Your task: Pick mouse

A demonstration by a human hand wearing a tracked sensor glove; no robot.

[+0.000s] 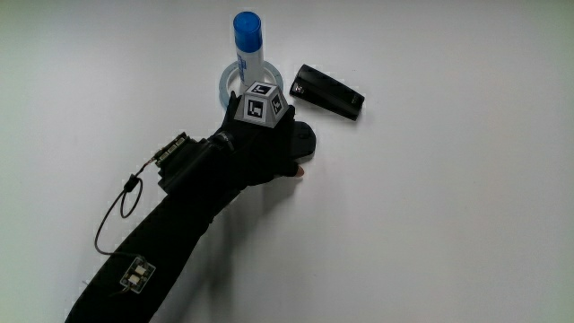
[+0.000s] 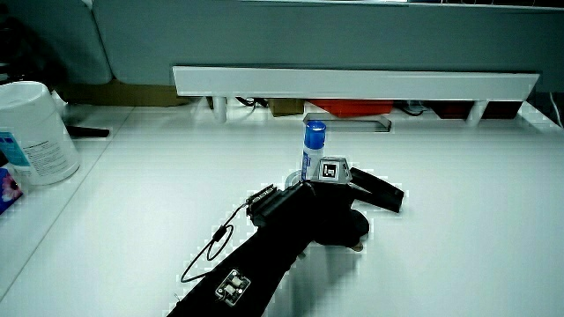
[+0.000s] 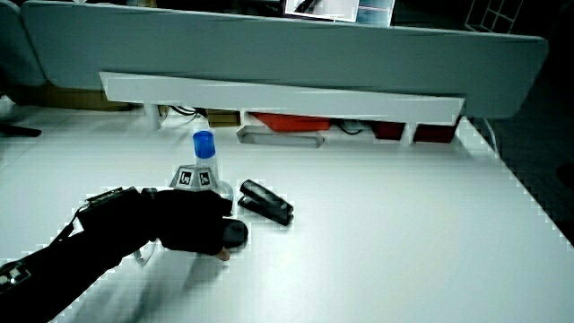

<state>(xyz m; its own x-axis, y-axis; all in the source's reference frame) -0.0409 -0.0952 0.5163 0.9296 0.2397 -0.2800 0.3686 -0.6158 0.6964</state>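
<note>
A black mouse [image 1: 307, 137] lies on the white table [image 1: 448, 215], nearer to the person than the black oblong object. Only its rounded end shows past the glove, as in a side view [image 3: 236, 233]. The hand [image 1: 273, 152] rests on top of the mouse with its fingers curled around it. The patterned cube [image 1: 262, 103] on its back faces up. In both side views the hand [image 2: 330, 220] [image 3: 193, 224] sits low on the table, and the forearm runs back toward the person.
A blue-capped white bottle [image 1: 247, 45] stands in a pale ring [image 1: 224, 85] just past the hand. A black oblong object [image 1: 330, 91] lies beside the bottle. A white canister [image 2: 31, 132] stands at the table's edge. A thin cable loop [image 1: 117, 211] lies beside the forearm.
</note>
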